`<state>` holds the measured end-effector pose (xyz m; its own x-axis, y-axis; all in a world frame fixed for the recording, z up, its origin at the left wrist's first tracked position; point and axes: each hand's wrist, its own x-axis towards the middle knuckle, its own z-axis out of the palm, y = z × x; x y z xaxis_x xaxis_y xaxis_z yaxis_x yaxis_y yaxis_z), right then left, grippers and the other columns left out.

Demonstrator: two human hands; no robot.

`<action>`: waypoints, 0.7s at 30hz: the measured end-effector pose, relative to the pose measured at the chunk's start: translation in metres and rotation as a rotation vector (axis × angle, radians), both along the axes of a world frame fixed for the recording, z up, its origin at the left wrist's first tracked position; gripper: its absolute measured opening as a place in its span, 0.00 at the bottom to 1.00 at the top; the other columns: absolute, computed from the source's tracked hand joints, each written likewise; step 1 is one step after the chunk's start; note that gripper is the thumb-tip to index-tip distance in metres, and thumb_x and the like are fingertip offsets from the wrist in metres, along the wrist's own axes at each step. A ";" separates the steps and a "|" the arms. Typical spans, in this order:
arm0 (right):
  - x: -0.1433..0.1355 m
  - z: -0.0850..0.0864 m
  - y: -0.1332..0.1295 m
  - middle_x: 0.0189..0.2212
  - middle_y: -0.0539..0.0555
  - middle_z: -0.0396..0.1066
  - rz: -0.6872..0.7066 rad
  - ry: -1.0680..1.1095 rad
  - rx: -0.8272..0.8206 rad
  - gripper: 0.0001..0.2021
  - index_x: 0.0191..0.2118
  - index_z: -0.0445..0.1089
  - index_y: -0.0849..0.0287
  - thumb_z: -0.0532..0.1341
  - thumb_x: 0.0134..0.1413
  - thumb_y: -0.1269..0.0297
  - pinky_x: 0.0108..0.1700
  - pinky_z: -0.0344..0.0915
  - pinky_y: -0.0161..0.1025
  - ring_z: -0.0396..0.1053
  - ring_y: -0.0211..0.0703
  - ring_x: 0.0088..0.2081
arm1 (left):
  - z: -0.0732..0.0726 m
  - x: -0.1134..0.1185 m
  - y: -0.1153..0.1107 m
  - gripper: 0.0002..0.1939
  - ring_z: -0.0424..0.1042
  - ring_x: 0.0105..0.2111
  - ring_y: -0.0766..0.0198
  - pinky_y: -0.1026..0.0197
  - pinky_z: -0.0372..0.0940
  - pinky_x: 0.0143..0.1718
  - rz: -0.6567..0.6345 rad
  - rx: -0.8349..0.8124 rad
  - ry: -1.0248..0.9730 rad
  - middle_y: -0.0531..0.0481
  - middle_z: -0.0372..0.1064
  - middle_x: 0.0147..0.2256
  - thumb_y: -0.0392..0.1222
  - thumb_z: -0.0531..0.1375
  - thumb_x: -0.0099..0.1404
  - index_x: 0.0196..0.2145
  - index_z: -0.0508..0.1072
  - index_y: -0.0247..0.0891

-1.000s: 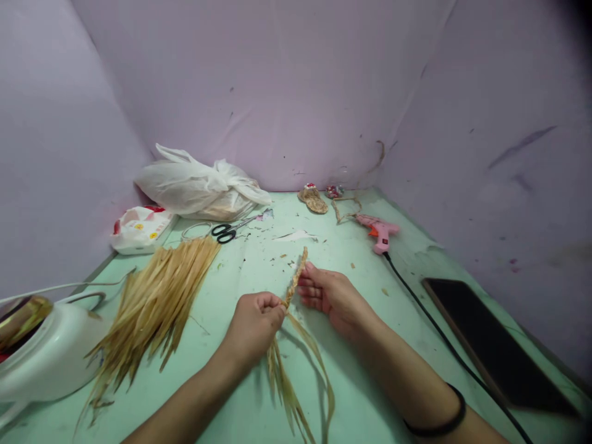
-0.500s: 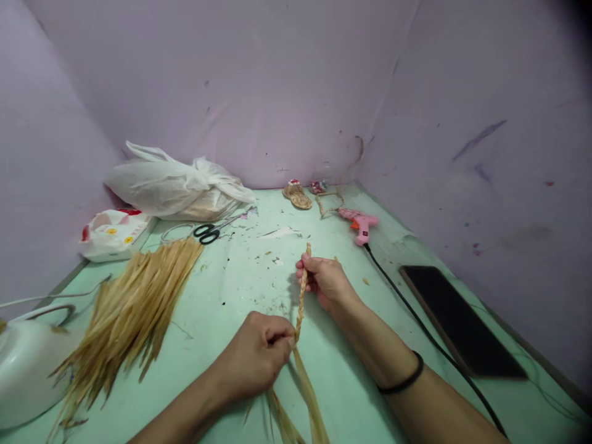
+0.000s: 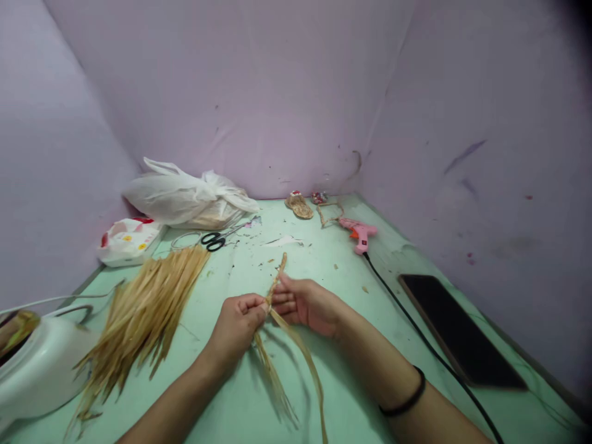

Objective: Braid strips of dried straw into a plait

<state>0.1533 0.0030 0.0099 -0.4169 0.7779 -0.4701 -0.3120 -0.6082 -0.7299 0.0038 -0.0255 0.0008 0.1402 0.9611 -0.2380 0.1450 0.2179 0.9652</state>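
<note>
A narrow braid (image 3: 283,264) of straw-coloured dried strips rises between my hands, its finished end pointing away from me. Pinching it at the lower end, where the plaiting stops, is my left hand (image 3: 243,320), thumb against forefinger. My right hand (image 3: 309,305) is loosely closed at the braid's right side, the thumb against it and the fingers curled, partly behind it. Below the pinch, a long loose strip (image 3: 305,354) curves down to the right. More unbraided strips (image 3: 274,370) hang below my left hand, fraying at their ends.
To the left lie a bundle of dried strips (image 3: 152,308), black-handled scissors (image 3: 214,240), a tissue pack (image 3: 132,242) and a white plastic bag (image 3: 189,197). A pink glue gun (image 3: 363,233) trails its black cord past a phone (image 3: 457,330). A small woven slipper (image 3: 300,206) sits at the back.
Both hands and the braid have moved left. My right hand has slid down the braid, closer to my left hand. The loose strips have spread apart, and the view has shifted slightly.
</note>
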 end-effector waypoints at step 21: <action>-0.022 -0.016 -0.013 0.11 0.45 0.59 -0.061 -0.536 0.412 0.09 0.14 0.64 0.62 0.58 0.40 0.70 0.20 0.45 0.30 0.49 0.29 0.15 | 0.000 -0.010 0.012 0.09 0.52 0.14 0.72 0.67 0.46 0.18 -0.013 -0.043 0.170 0.55 0.61 0.12 0.42 0.57 0.48 0.16 0.65 0.35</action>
